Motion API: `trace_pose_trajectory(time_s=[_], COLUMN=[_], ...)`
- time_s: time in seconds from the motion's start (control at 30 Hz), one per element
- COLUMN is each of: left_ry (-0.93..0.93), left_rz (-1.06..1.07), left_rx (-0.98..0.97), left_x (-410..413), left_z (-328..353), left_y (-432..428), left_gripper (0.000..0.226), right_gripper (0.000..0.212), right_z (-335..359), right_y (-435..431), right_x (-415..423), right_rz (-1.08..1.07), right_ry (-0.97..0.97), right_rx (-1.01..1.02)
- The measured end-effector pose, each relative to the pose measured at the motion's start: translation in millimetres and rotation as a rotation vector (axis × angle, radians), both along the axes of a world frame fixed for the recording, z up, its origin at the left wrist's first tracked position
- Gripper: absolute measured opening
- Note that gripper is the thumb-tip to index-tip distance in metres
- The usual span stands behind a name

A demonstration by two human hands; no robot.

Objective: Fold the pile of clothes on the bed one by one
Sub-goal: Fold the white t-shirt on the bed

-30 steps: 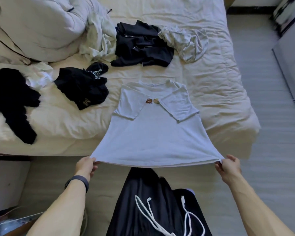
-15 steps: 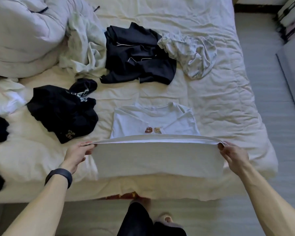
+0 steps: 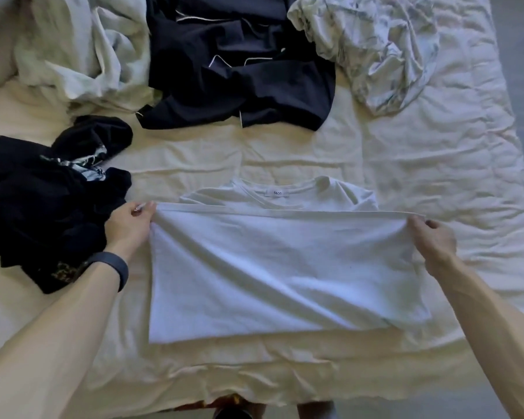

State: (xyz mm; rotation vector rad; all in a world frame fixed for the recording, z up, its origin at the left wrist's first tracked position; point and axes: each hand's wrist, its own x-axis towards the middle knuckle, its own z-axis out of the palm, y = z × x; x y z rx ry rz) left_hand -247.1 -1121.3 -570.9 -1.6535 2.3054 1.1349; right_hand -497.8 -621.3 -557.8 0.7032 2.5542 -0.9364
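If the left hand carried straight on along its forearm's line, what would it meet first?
Probably the navy piped garment: the left hand, pinching the white T-shirt hem, points away and rightward, over bare bed sheet first. Depth is unclear.

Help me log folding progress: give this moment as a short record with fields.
item in work: white T-shirt, on the bed
fold state: lower half doubled over, hem edge held just short of the neck label
left hand: pinches the hem's left corner
right hand: grips the hem's right corner
unfolded, far side: navy garment, pale crumpled garment
unfolded, left side: black garment
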Motion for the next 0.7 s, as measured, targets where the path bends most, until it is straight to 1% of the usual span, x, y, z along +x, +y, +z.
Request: trace_pose_trajectory(time_s=[0.07,0.17,0.3,0.4,0.57,0.7], left_ry=[-0.010,-0.006,0.026,0.081,0.110,0.093], left_rz=[0.005,0.028,0.058,0.114,0.129,0.106], left_rx=[-0.012,-0.067,-0.104,-0.133,-0.181,-0.183], left_x=[-4,0,4,-2,-22,-34], left_z=[-4,-7,-14,-19,-26,-32], left_y=[1,5,8,8,0,-6], left_gripper=[0.040,0.038,0.032,0.024,0.035,0.030], right_gripper=[0.031,0.024,0.027,0.030,0.031,0.032], right_z=[-8,-12,-19,-25,-37,-43], right_y=[-4,-14,-24,-34,-45,-47], right_x=[-2,-8,-26,-43,-62,-69], right_rz=[0.032,0.019,0.070,0.093,0.094,0.110], right_ry=[0.097,0.220,0.269,0.279,0.245,0.216], right_rx=[0.084,0.066,0.037,0.047,0.086,0.107])
